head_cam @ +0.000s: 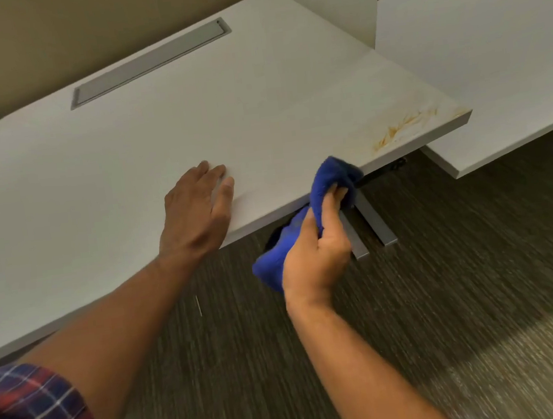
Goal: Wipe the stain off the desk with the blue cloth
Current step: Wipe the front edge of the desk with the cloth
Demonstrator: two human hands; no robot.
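A white desk (125, 164) fills the upper left of the view. An orange-brown stain (400, 129) streaks its front right corner. My right hand (317, 249) is shut on a bunched blue cloth (328, 179) just off the desk's front edge; the cloth's top touches that edge, left of the stain. My left hand (199, 207) lies flat on the desk, palm down with fingers spread, left of the cloth.
A grey cable-tray cover (148, 63) is set into the back of the desk. A white divider panel (331, 3) and a second white desk (493, 64) stand to the right. Grey metal desk feet (376, 222) rest on the dark striped carpet (450, 293) below.
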